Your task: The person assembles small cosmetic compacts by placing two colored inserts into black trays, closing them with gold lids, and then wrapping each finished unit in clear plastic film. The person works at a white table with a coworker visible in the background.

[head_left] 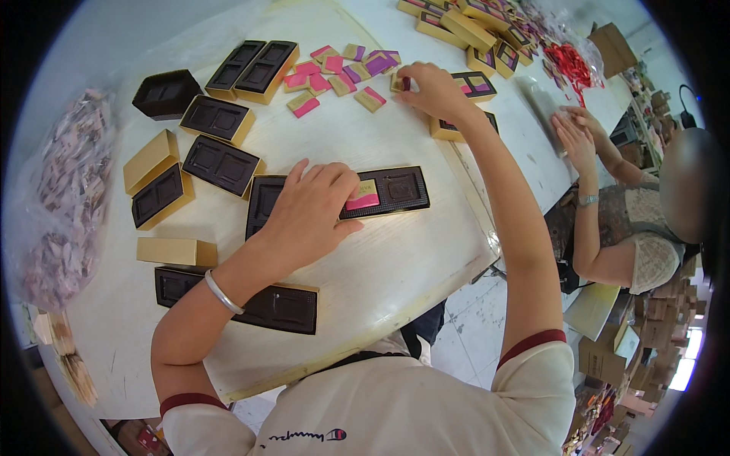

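My left hand [308, 201] lies across a long gold box with a dark molded tray [403, 190], fingers bent over it and thumb apart at the near side. Beside those fingertips, a pink and gold wrapped chocolate square [363, 195] sits in one compartment. The compartment right of it shows a dark square hollow; my hand covers the middle of the tray. Farther off, my right hand [433, 95] is closed at the fingertips on a small gold and dark-red wrapped chocolate [398, 82], partly hidden. Close to it lies a loose pile of pink, purple and gold chocolates [342, 81].
Several gold boxes with dark trays [220, 163] stand at the left, near a plastic bag of wrapped pieces [65, 205]. Another long tray box [281, 308] lies under my left forearm. Filled boxes [471, 30] are stacked far right. A co-worker's hands [578, 140] are at the right.
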The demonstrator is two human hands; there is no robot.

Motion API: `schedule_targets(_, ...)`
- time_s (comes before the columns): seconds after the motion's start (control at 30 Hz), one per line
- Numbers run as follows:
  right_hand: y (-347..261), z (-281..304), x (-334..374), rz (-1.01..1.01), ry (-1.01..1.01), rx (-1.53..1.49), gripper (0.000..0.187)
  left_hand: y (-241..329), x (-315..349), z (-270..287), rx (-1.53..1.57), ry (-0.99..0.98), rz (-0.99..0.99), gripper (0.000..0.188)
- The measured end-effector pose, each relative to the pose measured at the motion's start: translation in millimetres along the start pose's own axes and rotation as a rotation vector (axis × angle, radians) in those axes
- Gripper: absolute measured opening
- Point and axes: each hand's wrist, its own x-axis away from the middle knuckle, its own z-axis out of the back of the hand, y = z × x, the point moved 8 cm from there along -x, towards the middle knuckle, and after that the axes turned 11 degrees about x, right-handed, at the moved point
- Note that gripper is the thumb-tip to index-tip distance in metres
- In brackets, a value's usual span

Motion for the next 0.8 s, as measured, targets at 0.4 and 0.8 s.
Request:
schedule_targets(0.4, -21, 15, 23, -0.037, -0.162, -0.664, 0.034, -8, 0, -3, -0.049, -0.133, 0.158, 0.040)
schedule_targets(0.8, -94, 22, 140, -0.219, -0.282, -2.020, 0.048, 49, -20, 28, 0.299, 0.141, -0.159, 0.046)
